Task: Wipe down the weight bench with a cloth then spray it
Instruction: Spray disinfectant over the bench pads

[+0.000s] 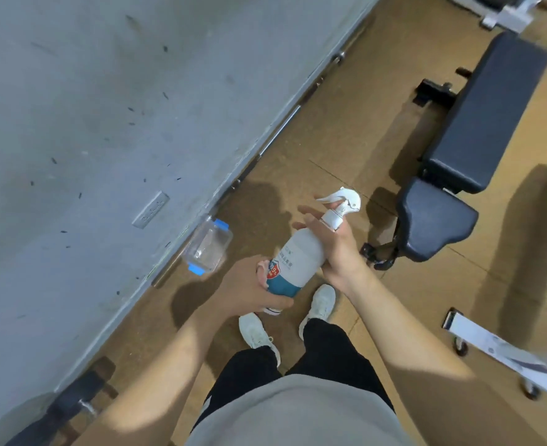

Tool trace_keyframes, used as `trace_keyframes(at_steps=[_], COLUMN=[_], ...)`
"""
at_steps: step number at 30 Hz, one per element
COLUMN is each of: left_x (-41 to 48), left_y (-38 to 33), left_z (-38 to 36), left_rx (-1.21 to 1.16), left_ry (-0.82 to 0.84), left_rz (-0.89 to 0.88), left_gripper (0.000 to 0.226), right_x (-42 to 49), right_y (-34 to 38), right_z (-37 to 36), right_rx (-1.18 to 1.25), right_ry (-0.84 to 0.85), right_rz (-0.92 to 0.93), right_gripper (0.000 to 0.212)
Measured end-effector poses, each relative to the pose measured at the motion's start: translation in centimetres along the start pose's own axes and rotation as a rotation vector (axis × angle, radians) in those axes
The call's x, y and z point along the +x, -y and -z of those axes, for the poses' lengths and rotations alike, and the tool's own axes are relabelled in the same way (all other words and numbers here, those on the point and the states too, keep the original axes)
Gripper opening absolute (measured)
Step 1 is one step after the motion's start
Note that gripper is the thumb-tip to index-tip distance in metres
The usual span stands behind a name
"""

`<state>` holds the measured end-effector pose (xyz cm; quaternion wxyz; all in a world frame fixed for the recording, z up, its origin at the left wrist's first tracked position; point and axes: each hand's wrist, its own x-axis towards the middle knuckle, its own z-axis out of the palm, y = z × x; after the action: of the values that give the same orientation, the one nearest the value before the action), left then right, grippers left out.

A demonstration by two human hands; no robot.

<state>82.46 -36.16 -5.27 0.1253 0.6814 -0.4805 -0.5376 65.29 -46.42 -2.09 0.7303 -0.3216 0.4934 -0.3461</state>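
1. A spray bottle [301, 255] was held in mid-air in front of the person, tilted, with its white trigger head turned up and away.
2. Its base was gripped by the left hand [249, 288], the fingers curled tightly round it.
3. The right hand [336, 246] was laid against the bottle's upper part by the neck, with the fingers kept straight and slightly spread, not closed round it.
4. The black padded weight bench [478, 123] was seen to the right on the brown floor [346, 140], well apart from the bottle and touched by neither hand.
5. A clear plastic box [207, 249] with blue clips was set on the floor just beside the grey wall [104, 91], left of the bottle.
6. A barbell [281, 130] was laid along the foot of the wall.
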Motion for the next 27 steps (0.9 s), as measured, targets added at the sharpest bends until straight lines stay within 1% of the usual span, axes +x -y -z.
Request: trace_keyframes(at_steps=[2,4,6,7,9,10,12,14,16,18,20,23,24,27], left_x=[1.9,3.6,5.1,5.8,7.5,8.3,10.1,12.0,14.0,16.0,17.8,20.1,20.8,23.2], left_y=[-2.7,-5.7,-9.2,-11.0,-14.1,-15.6,-18.0,-19.9,-21.6,-22.7,-23.9,-25.1,-25.5,-26.0], left_z=[-0.3,-0.8,-1.8,-2.4,-3.8,-4.5,-5.6,-6.4,-7.3,-8.3,-9.1,-9.6,-9.5,-8.6], left_rx=[0.043,0.087,0.127,0.145,0.161,0.169,0.17,0.094,0.008,-0.079,-0.085,-0.038,-0.026,-0.02], left_ry=[0.05,0.1,0.152,0.174,0.214,0.232,0.245,0.232,0.223,0.223,0.226,0.267,0.281,0.338], left_rz=[-0.034,-0.061,-0.087,-0.096,-0.104,-0.115,-0.12,-0.068,0.004,0.095,0.128,0.094,0.073,0.023], left_gripper=[0.067,0.062,0.056,0.052,0.046,0.046,0.051,0.048,0.047,0.056,0.059,0.052,0.048,0.046], right_x=[-0.2,-0.2,0.3,0.6,1.7,2.1,3.1,4.0,4.9,5.8,6.6,8.2,8.8,11.0], right_y=[1.9,3.8,5.3,5.9,7.2,7.8,9.0,10.2,11.0,12.0,12.7,14.0,14.6,16.2], right_z=[2.2,4.5,7.2,8.6,11.5,13.0,15.7,18.3,20.8,22.9,24.5,26.1,26.4,26.6], right_rx=[0.104,0.092,0.043,0.028,0.044,0.078,0.183,0.312,0.401,0.476,0.498,0.425,0.406,0.409], right_ry=[-0.029,-0.072,-0.15,-0.197,-0.277,-0.319,-0.403,-0.469,-0.518,-0.55,-0.571,-0.57,-0.562,-0.562], right_rz=[0.035,0.077,0.088,0.081,0.054,0.039,0.012,-0.011,-0.028,-0.033,-0.018,0.022,0.027,0.043], right_gripper=[0.037,0.03,0.016,0.016,0.035,0.038,0.028,0.018,0.016,0.015,0.018,0.038,0.038,0.013])
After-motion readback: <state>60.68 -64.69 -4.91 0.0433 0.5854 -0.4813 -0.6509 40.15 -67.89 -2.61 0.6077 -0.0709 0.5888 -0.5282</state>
